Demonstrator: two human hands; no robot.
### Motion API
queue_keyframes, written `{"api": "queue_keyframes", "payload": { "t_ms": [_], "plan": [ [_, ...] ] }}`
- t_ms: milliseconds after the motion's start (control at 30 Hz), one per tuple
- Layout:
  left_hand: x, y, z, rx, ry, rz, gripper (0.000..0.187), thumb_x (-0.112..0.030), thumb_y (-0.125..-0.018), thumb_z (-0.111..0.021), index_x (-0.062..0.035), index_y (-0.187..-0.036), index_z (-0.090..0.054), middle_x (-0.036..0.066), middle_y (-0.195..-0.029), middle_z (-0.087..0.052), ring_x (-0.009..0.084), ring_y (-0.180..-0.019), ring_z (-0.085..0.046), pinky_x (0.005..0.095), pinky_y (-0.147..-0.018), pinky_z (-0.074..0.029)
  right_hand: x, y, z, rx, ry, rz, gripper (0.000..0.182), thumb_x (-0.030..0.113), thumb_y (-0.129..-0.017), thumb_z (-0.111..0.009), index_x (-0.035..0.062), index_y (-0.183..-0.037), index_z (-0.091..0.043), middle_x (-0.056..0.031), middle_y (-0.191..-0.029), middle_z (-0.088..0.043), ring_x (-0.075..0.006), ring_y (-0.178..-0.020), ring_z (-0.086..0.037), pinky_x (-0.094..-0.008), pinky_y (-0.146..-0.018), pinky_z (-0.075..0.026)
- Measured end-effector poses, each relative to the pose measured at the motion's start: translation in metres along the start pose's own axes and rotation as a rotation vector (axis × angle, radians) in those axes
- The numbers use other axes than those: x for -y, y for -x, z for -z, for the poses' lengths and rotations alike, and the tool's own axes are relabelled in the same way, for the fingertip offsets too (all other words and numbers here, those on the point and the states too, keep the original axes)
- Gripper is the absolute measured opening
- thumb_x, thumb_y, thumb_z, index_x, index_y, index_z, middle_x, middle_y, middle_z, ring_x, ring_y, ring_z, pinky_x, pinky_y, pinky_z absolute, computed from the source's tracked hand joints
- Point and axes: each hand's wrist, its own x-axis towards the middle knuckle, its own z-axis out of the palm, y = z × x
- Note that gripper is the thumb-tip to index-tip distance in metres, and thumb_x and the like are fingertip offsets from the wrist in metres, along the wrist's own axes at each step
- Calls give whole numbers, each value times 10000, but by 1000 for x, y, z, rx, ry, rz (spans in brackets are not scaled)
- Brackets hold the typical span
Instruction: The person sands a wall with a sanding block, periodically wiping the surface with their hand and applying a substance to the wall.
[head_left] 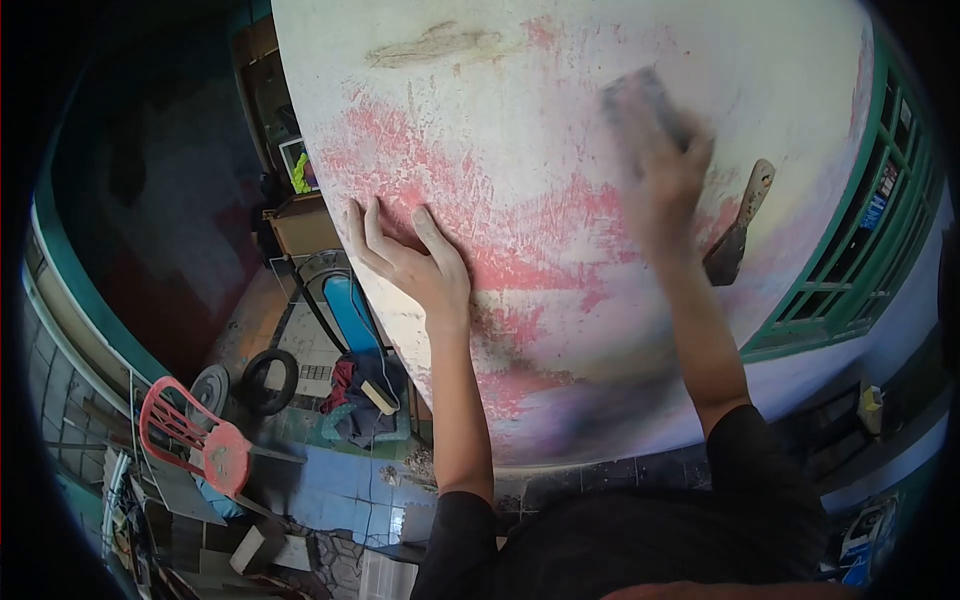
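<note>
My left hand [415,262] rests on the wall [560,135] near its left edge, fingers spread, holding nothing. The wall is whitish with scuffed pink-red patches, and one such patch lies around that hand. Up and to the right, my right hand [668,175] is blurred by motion and closed on a grey sanding block [640,100], which lies against the wall face. Beside my right forearm, a scraper [738,232] with a worn, speckled handle and a dark blade shows against the wall, handle pointing up.
A green-framed barred window [850,220] borders the wall on the right. Below left are a red plastic chair [222,455], a black tyre [270,381] and a blue-backed chair [352,312] heaped with dark cloth [370,405]. Boards and scraps [255,550] lie on the floor.
</note>
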Motion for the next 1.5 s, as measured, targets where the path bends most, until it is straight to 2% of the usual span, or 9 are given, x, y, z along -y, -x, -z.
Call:
{"api": "queue_keyframes", "payload": {
  "t_ms": [200, 633, 833, 1000, 1100, 1200, 1267, 1300, 1500],
  "plan": [
    [8, 3, -3, 7, -35, -3, 463, -155, -1056, -591, 83, -1428, -454, 269, -1562, -368, 418, -1480, -341, 519, -1227, -306, 83, 82, 2, 181, -181, 165, 373, 148, -801, -803, 74, -1166, -786, -9, -1373, -698, -281, -1125, -553, -408, -950, -455],
    [12, 7, -4, -50, -28, -20, 411, -178, -1052, -607, 63, -1371, -515, 263, -1533, -441, 410, -1459, -381, 513, -1206, -306, 37, 38, 13, 21, -109, -40, 595, 170, -663, -949, 14, -1203, -753, -113, -1338, -715, -281, -1067, -634, -383, -928, -468],
    [13, 10, -3, -42, -42, -14, 411, -204, -1061, -591, 60, -1367, -522, 250, -1545, -446, 398, -1464, -380, 511, -1212, -291, 3, 0, 3, -32, -221, 63, 480, 96, -762, -851, 54, -1231, -755, -64, -1372, -705, -287, -1071, -585, -393, -939, -481],
    [12, 10, -3, -40, -44, -7, 411, -206, -1063, -588, 63, -1366, -522, 254, -1546, -446, 399, -1471, -378, 513, -1213, -296, -23, -60, -6, -9, -17, 134, 395, 52, -867, -743, 71, -1261, -748, -126, -1396, -692, -239, -1165, -650, -379, -978, -458],
    [12, 10, -5, -54, -55, -5, 409, -216, -1068, -579, 67, -1358, -526, 259, -1537, -455, 398, -1466, -387, 513, -1210, -303, 13, -32, -18, 74, -109, 347, 404, 84, -864, -741, 127, -1265, -749, -48, -1407, -684, -263, -1072, -607, -409, -930, -486],
    [13, 9, -3, -44, -53, -5, 407, -224, -1074, -569, 72, -1351, -525, 262, -1534, -454, 399, -1462, -389, 509, -1210, -305, 61, 27, -24, 128, -411, 263, 368, 103, -904, -697, 142, -1266, -749, -75, -1456, -647, -249, -1037, -617, -392, -896, -495],
    [12, 10, -2, -33, -56, -5, 411, -226, -1077, -566, 74, -1353, -519, 263, -1537, -447, 399, -1463, -386, 506, -1208, -310, 59, 40, -20, 212, -214, 590, 345, 158, -894, -687, 33, -1212, -739, -92, -1385, -691, -238, -1084, -643, -397, -949, -463],
    [13, 9, -2, -32, -61, -13, 414, -229, -1080, -563, 77, -1355, -513, 263, -1539, -441, 400, -1464, -383, 503, -1206, -314, 40, 34, -27, 197, -309, 485, 339, 91, -911, -668, 149, -1234, -752, -64, -1472, -636, -230, -1042, -633, -340, -837, -502],
    [10, 8, 0, -8, -88, -2, 453, -244, -1085, -563, 88, -1380, -477, 279, -1552, -399, 405, -1470, -359, 508, -1199, -321, -17, -35, -21, -43, 29, 257, 410, 52, -858, -668, 164, -1241, -760, -31, -1436, -668, -198, -1108, -662, -335, -797, -477]
  ]
}}
